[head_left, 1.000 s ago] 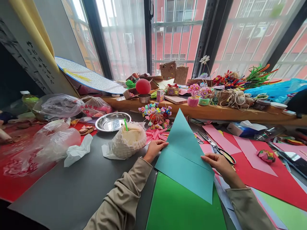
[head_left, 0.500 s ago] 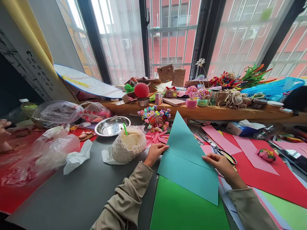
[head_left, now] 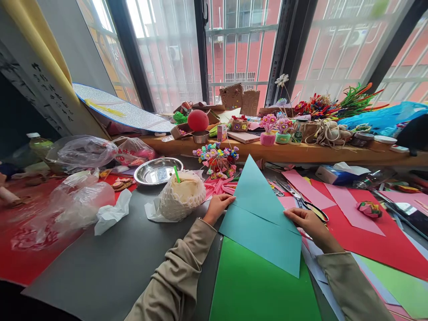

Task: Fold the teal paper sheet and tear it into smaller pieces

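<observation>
A teal sheet of paper (head_left: 259,227), partly folded so its top forms a point, is held up in front of me. My left hand (head_left: 219,207) pinches its left edge between thumb and fingers. On the opposite edge my right hand (head_left: 306,224) grips it the same way. A crease or flap edge runs across the sheet between both hands. Beneath it lies a green sheet (head_left: 261,296) on the grey tabletop. Left of my left hand stands a coconut (head_left: 183,189) in white foam netting with a green straw. Black-handled scissors (head_left: 312,209) rest just beyond my right hand.
A steel plate (head_left: 157,171), crumpled tissue (head_left: 113,211) and plastic bags (head_left: 82,151) lie to the left. Red paper (head_left: 391,245) and pink strips (head_left: 354,209) cover the right. Crafted flowers (head_left: 217,158) stand before the crowded wooden sill (head_left: 301,154). At the far left edge, part of another person's hand (head_left: 6,196) shows.
The view has shifted slightly. The teal sheet's lower edge has risen a little, while both hands keep hold of its sides. The other person's hand at the far left has moved lower.
</observation>
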A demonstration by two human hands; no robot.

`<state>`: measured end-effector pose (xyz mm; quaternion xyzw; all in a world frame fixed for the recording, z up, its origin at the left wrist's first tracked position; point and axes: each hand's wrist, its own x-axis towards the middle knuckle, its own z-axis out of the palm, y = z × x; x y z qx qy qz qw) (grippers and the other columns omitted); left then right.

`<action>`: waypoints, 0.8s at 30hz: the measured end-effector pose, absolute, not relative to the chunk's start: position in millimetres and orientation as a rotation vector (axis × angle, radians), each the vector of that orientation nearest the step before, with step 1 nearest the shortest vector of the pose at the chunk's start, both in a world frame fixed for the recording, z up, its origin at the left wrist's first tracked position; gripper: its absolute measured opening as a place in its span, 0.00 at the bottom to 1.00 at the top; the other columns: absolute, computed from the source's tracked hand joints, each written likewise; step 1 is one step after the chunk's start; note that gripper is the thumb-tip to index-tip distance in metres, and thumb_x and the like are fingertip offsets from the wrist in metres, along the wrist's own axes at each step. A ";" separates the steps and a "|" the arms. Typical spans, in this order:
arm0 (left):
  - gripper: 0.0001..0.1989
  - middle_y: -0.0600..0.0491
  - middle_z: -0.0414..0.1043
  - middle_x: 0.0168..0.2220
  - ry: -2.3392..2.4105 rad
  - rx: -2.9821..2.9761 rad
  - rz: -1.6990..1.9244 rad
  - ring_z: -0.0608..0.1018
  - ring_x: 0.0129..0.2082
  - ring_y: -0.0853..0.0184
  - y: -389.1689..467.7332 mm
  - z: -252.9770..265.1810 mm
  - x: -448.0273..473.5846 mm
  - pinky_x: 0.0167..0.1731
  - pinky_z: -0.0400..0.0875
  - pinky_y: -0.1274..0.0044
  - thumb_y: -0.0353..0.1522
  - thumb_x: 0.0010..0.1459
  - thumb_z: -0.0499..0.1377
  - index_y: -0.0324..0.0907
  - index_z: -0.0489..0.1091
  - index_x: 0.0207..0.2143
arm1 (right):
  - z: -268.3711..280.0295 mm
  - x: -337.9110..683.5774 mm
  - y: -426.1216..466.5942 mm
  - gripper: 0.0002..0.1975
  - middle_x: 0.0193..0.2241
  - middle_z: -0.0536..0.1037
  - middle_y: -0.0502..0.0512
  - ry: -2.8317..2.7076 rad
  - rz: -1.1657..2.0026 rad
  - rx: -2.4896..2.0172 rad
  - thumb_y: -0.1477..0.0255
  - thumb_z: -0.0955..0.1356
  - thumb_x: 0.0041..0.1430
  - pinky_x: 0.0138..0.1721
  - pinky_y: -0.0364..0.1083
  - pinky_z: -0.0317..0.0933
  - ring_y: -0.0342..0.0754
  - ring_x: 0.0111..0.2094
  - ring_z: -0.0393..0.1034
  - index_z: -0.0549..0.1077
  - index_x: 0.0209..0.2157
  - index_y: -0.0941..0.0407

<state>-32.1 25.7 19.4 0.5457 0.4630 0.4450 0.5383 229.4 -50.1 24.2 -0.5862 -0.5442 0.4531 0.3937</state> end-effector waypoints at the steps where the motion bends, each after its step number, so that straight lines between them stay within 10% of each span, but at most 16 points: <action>1: 0.20 0.56 0.66 0.19 1.097 1.290 1.045 0.64 0.19 0.75 25.4 19.9 -31.9 0.20 0.58 0.83 0.43 0.31 0.63 0.35 0.72 0.23 | 23.9 230.8 -49.6 0.16 0.20 0.68 0.50 -1.419 1.122 -1.486 0.58 0.66 0.43 0.26 0.41 0.55 0.43 0.24 0.60 0.72 0.22 0.58; 24: 0.18 0.57 0.64 0.17 1.099 1.277 0.887 0.65 0.17 0.77 19.4 23.4 -28.2 0.20 0.60 0.83 0.40 0.27 0.65 0.35 0.70 0.18 | 13.6 216.5 -43.3 0.19 0.15 0.58 0.44 -1.623 1.081 -1.527 0.56 0.65 0.43 0.21 0.40 0.47 0.39 0.19 0.52 0.62 0.16 0.57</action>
